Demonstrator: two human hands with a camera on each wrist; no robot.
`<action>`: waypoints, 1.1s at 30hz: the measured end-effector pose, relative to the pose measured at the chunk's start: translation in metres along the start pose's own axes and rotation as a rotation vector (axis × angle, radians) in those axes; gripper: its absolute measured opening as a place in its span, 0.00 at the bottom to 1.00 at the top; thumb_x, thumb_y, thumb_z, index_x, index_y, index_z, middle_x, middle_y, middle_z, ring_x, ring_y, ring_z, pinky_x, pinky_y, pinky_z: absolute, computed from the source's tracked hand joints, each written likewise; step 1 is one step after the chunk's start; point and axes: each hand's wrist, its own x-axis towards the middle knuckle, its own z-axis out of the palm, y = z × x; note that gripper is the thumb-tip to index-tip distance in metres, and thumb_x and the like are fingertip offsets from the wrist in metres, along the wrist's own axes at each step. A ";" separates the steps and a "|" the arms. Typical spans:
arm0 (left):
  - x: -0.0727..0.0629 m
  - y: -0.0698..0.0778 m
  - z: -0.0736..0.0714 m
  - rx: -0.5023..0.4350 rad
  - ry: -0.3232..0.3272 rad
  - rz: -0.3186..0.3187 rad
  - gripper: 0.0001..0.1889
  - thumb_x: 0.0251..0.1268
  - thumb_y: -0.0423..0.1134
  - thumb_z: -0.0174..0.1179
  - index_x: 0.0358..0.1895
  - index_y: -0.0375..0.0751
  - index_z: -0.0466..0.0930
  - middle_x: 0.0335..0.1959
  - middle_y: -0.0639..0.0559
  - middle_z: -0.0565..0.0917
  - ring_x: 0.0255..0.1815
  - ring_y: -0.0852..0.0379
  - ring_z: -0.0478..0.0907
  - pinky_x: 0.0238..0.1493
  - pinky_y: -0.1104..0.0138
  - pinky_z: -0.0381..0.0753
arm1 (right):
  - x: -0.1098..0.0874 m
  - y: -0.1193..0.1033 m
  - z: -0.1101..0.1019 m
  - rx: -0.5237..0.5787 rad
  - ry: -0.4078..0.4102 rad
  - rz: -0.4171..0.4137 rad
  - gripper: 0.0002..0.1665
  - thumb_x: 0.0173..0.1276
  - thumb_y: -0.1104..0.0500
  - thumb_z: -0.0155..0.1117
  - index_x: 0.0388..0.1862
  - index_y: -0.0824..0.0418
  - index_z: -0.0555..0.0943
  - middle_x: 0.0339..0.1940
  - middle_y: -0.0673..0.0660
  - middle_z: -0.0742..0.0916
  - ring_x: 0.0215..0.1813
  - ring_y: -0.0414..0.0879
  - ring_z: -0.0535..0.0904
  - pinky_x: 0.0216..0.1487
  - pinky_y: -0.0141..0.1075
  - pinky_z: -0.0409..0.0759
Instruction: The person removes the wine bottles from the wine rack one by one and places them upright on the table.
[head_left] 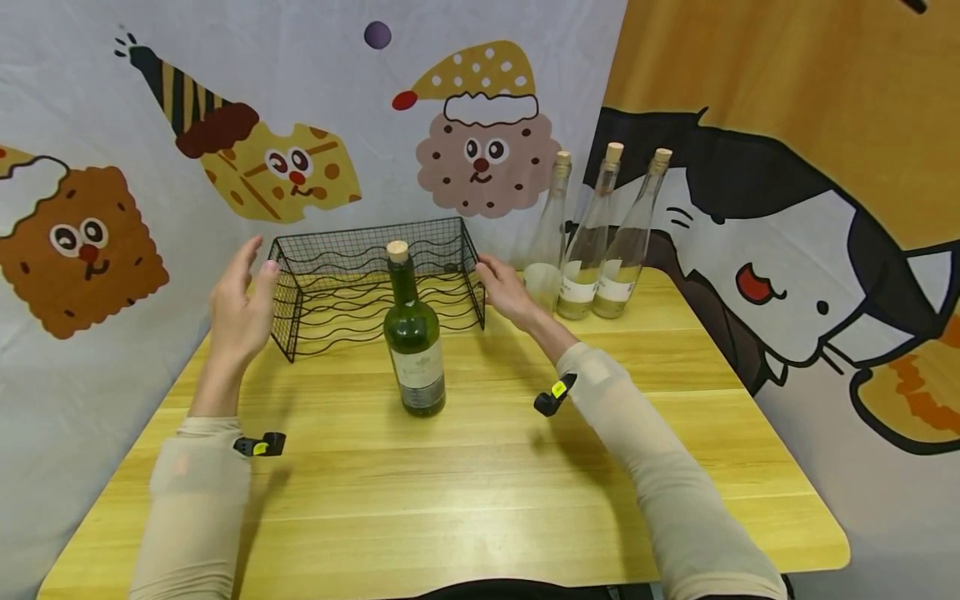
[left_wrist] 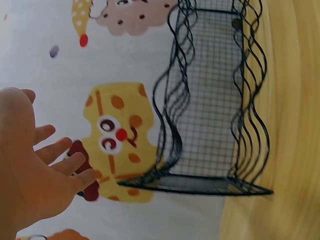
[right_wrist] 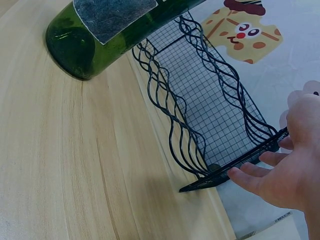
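Observation:
A black wire wine rack with wavy bars and mesh panels stands towards the back of the wooden table. In front of it, a corked green wine bottle with a pale label is upright. My left hand is raised beside the rack's left end, fingers extended; the left wrist view shows a gap between this hand and the rack. At the rack's right end, my right hand touches the side panel with its fingertips. In the right wrist view its fingers look loosely extended. The green bottle appears there too.
Three corked clear bottles with white labels, a left one, a middle one and a right one, stand close behind my right hand. A cartoon-printed cloth hangs behind the table.

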 end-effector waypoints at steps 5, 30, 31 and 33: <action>0.000 -0.016 -0.005 0.016 -0.019 -0.065 0.36 0.95 0.62 0.40 0.95 0.58 0.51 0.96 0.52 0.56 0.96 0.39 0.53 0.96 0.37 0.54 | -0.001 0.000 0.000 0.006 -0.003 0.001 0.37 0.98 0.44 0.42 0.96 0.57 0.57 0.94 0.66 0.65 0.92 0.63 0.64 0.84 0.69 0.77; 0.001 -0.059 -0.008 0.056 -0.189 -0.259 0.42 0.94 0.66 0.30 0.96 0.45 0.40 0.96 0.38 0.48 0.92 0.21 0.52 0.89 0.24 0.57 | 0.000 0.000 0.000 -0.012 0.009 0.000 0.38 0.97 0.43 0.44 0.95 0.58 0.58 0.93 0.65 0.67 0.92 0.63 0.65 0.83 0.68 0.78; 0.001 -0.060 -0.008 0.053 -0.192 -0.262 0.42 0.94 0.66 0.30 0.96 0.44 0.40 0.96 0.36 0.48 0.93 0.21 0.51 0.90 0.24 0.55 | 0.000 0.000 0.000 -0.013 0.009 0.002 0.38 0.97 0.43 0.44 0.95 0.58 0.58 0.93 0.65 0.67 0.92 0.63 0.65 0.84 0.68 0.78; 0.001 -0.063 -0.007 0.054 -0.191 -0.259 0.42 0.95 0.65 0.29 0.96 0.42 0.42 0.95 0.33 0.50 0.93 0.21 0.50 0.91 0.25 0.54 | -0.001 0.000 0.000 -0.015 0.009 0.005 0.39 0.97 0.42 0.44 0.95 0.58 0.58 0.93 0.64 0.67 0.92 0.63 0.65 0.84 0.68 0.78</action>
